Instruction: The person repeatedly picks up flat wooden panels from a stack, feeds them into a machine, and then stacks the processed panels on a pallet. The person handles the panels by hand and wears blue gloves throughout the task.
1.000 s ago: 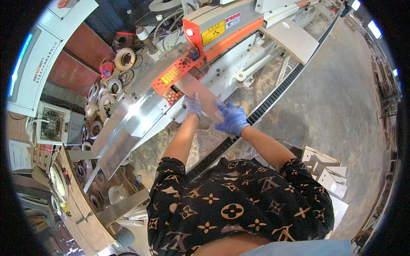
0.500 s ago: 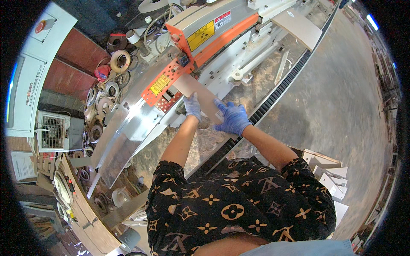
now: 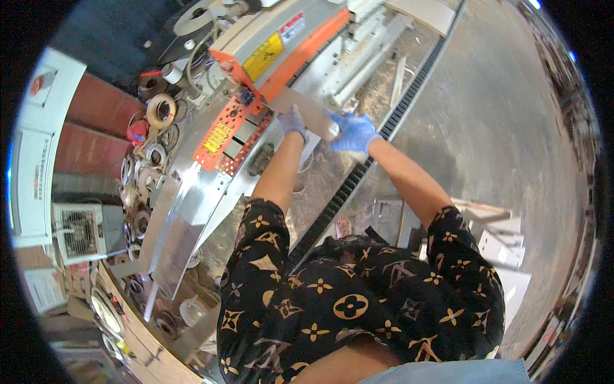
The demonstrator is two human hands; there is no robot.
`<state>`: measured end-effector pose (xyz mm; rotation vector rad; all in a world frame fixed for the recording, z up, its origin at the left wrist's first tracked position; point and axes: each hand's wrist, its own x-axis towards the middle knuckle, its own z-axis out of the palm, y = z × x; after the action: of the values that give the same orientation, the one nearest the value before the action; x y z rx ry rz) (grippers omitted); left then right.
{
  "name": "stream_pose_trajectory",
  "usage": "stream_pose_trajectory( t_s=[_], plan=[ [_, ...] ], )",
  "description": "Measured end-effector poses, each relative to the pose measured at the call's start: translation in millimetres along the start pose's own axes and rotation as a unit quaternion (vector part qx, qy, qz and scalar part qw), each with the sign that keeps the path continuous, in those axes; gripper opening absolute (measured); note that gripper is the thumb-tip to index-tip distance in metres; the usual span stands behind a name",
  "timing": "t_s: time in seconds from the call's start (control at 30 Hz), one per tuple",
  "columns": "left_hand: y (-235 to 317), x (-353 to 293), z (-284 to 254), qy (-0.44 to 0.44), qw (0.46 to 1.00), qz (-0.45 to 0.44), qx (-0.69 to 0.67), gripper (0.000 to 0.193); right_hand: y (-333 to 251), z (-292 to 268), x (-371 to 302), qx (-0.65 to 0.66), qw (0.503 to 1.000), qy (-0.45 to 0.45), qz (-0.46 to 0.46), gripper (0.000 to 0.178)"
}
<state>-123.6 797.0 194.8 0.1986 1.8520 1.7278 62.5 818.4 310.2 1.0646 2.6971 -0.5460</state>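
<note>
Gloved left hand point(image 3: 293, 123) grasps the panel point(image 3: 309, 112) by its side, right hand point(image 3: 354, 134) by its near end; its far end lies at the orange-trimmed machine point(image 3: 306, 56), best kept level with even pressure.

This place is a workshop, as its equipment shows. A long machine point(image 3: 249, 38) of grey and orange metal stands here, and a black ribbed track point(image 3: 414, 86) runs along it. Many rolls point(image 3: 151, 115) lie in a heap to the left. Further left there is a white cabinet point(image 3: 29, 211) with a red button point(image 3: 39, 84). Pale boards point(image 3: 502, 249) stand on the grey, stained floor point(image 3: 486, 141).
</note>
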Motion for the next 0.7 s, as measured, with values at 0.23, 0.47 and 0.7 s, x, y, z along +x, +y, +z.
stream_pose_trajectory(
  t_s=[0.23, 0.47, 0.7],
  plan=[
    [61, -127, -24, -0.26, 0.961, -0.068, -0.059, 0.058, 8, 68, -78, 0.069, 0.89, 0.448, 0.04, 0.06],
    [164, -358, -174, -0.784, 0.568, -0.003, -0.251, 0.034, -55, 216, -253, 0.262, 0.861, 0.387, 0.2, 0.044],
    [190, -511, -253, -0.771, 0.177, -0.167, -0.589, 0.023, -155, 235, -438, 0.282, 0.787, 0.468, 0.287, 0.038]
  ],
)
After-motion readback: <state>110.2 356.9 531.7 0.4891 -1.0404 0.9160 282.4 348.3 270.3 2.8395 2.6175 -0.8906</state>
